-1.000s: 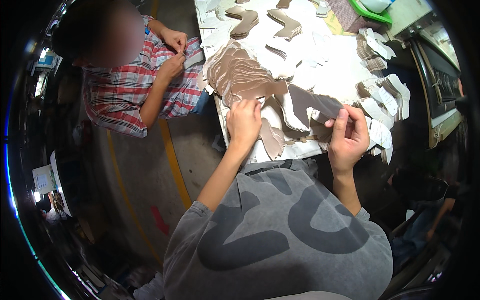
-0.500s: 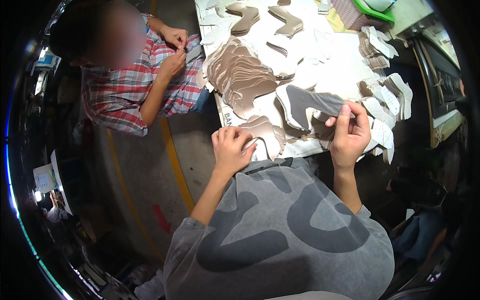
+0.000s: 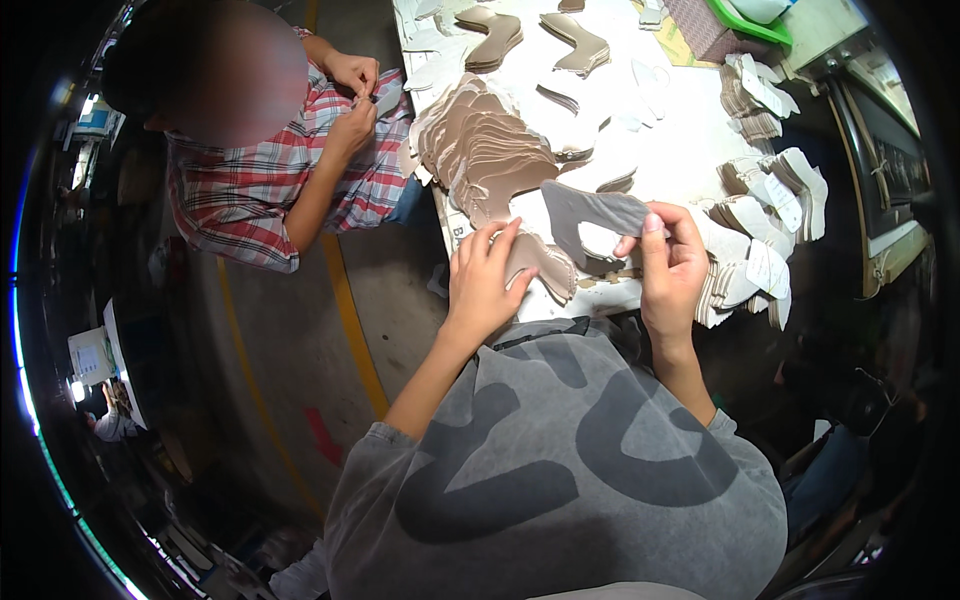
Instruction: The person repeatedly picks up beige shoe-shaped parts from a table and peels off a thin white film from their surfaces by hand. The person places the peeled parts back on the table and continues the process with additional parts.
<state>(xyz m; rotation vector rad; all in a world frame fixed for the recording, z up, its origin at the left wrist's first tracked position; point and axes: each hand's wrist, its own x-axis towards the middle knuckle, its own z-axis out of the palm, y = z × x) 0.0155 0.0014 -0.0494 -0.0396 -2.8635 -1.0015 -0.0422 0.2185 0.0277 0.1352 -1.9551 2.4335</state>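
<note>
the right hand (image 3: 676, 272) partly hides the bent grey piece (image 3: 590, 207); the top edge cuts the green plastic tray (image 3: 768, 33).

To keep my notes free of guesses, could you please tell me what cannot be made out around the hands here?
All in the head view:
Gripped end of the thin, dark-grey, angled sheet: hidden by the right hand.
Part of the flat, brown, curved pieces: covered by the left hand.
Marks on the white, paper-like slip at right: too small to read.
</note>
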